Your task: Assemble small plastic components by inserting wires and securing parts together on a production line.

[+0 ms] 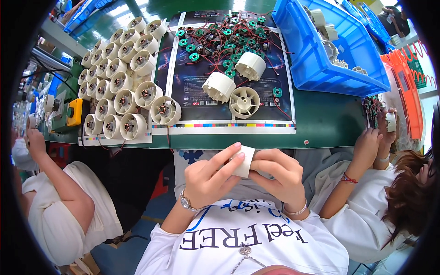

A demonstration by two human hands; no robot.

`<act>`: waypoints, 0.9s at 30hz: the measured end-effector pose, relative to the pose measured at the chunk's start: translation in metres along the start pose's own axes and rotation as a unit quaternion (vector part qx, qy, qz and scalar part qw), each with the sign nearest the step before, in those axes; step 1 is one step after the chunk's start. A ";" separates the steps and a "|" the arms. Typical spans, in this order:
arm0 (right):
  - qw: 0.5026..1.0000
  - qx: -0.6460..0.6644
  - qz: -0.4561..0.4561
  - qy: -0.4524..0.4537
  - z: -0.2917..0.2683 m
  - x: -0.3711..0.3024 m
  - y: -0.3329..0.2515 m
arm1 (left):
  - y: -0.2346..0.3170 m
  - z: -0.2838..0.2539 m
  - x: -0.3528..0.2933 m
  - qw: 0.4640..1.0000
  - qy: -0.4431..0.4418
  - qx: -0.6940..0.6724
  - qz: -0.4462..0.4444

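Housing, white plastic (245,162), held above the lap, just in front of the worktop (327,114) edge. Left hand (208,179) grips it, two fingertips on the outer wall. Right hand (280,176) closed around its other side; fingertip contact partly hidden. On the dark printed sheet (187,94): three loose housings (218,87) near a heap of green discs (228,32) with red wires. To the left, rows of filled housings (118,82); to the right, blue bin (305,68) with white parts.

Held off-white cylindrical plastic part (244,162): smooth, matt. Blue rectangular plastic bin (307,64): smooth, glossy. Dark white-bordered rectangular paper sheet (189,87): smooth.
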State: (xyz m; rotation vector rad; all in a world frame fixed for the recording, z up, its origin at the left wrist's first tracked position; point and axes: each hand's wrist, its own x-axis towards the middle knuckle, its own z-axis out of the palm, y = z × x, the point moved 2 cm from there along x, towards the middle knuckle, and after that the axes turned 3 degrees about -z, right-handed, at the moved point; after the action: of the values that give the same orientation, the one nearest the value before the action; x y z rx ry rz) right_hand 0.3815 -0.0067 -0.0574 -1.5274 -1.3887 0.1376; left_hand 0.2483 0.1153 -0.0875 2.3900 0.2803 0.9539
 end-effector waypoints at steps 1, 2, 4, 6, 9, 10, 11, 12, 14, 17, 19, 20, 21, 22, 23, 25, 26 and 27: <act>1.000 0.010 -0.003 0.013 0.001 0.001 -0.001 | 0.001 -0.001 0.001 1.000 -0.015 0.020 0.004; 1.000 0.011 -0.002 0.013 0.001 0.001 -0.002 | 0.001 -0.002 0.001 1.000 -0.016 0.020 0.004; 1.000 0.001 0.003 0.024 0.002 0.002 -0.006 | 0.000 -0.004 0.001 1.000 -0.006 -0.006 -0.004; 0.999 -0.009 0.009 0.035 0.002 0.002 -0.008 | -0.001 -0.005 0.002 0.999 0.004 -0.033 -0.011; 1.000 -0.005 0.025 0.012 0.000 0.001 -0.006 | -0.001 -0.004 0.002 0.998 0.013 -0.059 -0.016; 0.999 -0.003 0.032 0.000 -0.001 0.001 -0.004 | -0.002 -0.003 0.002 0.997 0.018 -0.071 -0.018; 0.999 -0.001 0.039 -0.012 -0.002 0.001 -0.002 | -0.002 -0.003 0.002 0.996 0.024 -0.083 -0.019; 0.999 -0.002 0.040 -0.011 -0.004 0.000 -0.001 | -0.002 -0.003 0.003 0.996 0.023 -0.084 -0.019; 0.994 0.073 0.074 -0.022 -0.007 -0.001 0.004 | 0.000 -0.004 0.004 0.995 0.012 -0.097 -0.005; 0.983 0.148 0.107 -0.033 -0.007 -0.004 0.011 | 0.002 -0.004 0.005 0.994 0.001 -0.109 0.009; 0.956 0.266 0.119 -0.025 -0.004 -0.007 0.018 | 0.004 -0.005 0.006 0.989 0.013 -0.146 0.008; 0.938 0.323 0.124 -0.021 -0.002 -0.010 0.022 | 0.004 -0.004 0.006 0.986 0.019 -0.165 0.007; 0.916 0.379 0.129 -0.017 0.000 -0.012 0.024 | 0.005 -0.005 0.007 0.983 0.025 -0.184 0.007; 0.916 0.378 0.129 -0.016 0.003 -0.014 0.026 | 0.006 -0.004 0.008 0.982 0.025 -0.185 0.007; 0.894 0.425 0.142 -0.002 0.007 -0.018 0.026 | 0.008 -0.005 0.011 0.980 0.036 -0.196 0.007; 0.840 0.517 0.165 0.023 0.020 -0.024 0.026 | 0.010 -0.007 0.014 0.975 0.059 -0.214 0.004; 0.809 0.560 0.176 0.036 0.025 -0.026 0.026 | 0.011 -0.006 0.015 0.972 0.071 -0.224 0.003; 0.808 0.560 0.177 0.036 0.030 -0.027 0.025 | 0.011 -0.005 0.016 0.972 0.071 -0.224 0.001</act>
State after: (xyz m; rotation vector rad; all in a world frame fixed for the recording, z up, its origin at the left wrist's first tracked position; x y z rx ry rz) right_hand 0.3698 -0.0059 -0.1031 -0.7155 -0.6563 0.9458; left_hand 0.2562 0.1139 -0.0690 1.9163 0.0984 1.0625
